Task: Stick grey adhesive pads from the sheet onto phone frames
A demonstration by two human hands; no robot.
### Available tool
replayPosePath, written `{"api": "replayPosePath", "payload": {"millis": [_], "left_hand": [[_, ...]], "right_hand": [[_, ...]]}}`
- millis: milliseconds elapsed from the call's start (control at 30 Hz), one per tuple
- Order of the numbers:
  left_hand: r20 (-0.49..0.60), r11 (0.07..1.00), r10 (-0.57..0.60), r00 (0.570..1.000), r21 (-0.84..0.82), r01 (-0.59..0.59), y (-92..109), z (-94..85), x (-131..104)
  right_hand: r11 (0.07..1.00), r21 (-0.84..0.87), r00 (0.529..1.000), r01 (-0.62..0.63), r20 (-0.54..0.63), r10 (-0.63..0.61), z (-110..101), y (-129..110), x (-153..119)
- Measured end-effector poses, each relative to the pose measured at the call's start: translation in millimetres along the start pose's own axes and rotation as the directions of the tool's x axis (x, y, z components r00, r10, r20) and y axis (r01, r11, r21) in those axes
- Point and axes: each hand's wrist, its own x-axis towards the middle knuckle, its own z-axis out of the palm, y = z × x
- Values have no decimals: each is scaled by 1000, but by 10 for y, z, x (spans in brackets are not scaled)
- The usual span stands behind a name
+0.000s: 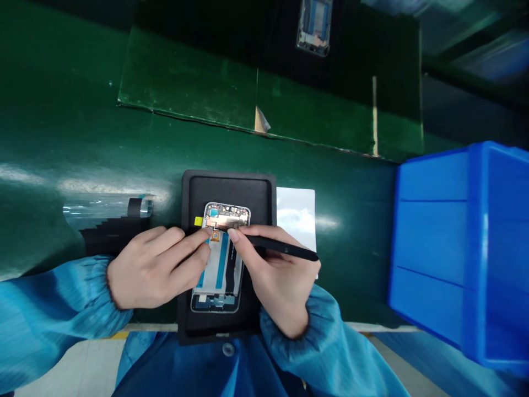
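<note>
An opened phone (221, 264) lies in a black tray (270, 193), its circuit board, blue strips and a small orange flex part showing. Black tweezers (285, 246) are pinched in my right hand (281, 270), their tips over the phone's upper board. My left hand (159, 267) rests at the phone's left edge, with bent fingers and the index fingertip beside the orange part. Whether those fingers hold anything is too small to tell. A yellow tab (198, 221) sticks out at the phone's upper left.
A blue bin (433, 237) stands on the right. Clear film with black strips (111, 220) lies at the left. A white sheet (296, 215) sits beside the tray. Another opened phone (314, 27) lies at the back, beyond the raised green board's edge (185, 117).
</note>
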Motion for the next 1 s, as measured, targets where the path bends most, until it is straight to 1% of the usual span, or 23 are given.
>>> {"api": "replayPosePath", "payload": {"millis": [100,167,367,533,667,800,867,933,967,1000], "left_hand": [[-2,1000,7,1000,0,-7,0,-11,14],[15,1000,12,1000,4,-12,-1,-22,26],[133,999,18,991,48,-25,-12,-50,64],[208,993,45,977,101,-67,-7,-107,106],[237,982,60,970,160,-100,61,-159,133],[326,968,55,944,214,-130,178,-198,184],[362,964,45,931,229,-136,205,-217,203],[364,972,28,931,208,-111,185,-241,194],[336,979,8,942,191,-77,161,-254,176],[284,985,-28,959,172,-22,132,-268,151]], "right_hand": [[1000,6,1000,-7,3,7,-3,-4,-4],[1000,9,1000,-8,0,8,-1,-10,-1],[1000,-3,1000,8,2,-8,4,-15,8],[1000,27,1000,13,13,-13,-3,-17,-12],[999,45,999,-30,-26,31,-37,0,-15],[996,70,995,-54,-81,60,-112,18,8],[994,85,992,-63,-100,71,-172,36,11],[992,110,987,-64,-139,79,-250,75,0],[989,131,982,-67,-166,88,-292,104,-10],[985,157,976,-69,-193,99,-335,139,-23]]}}
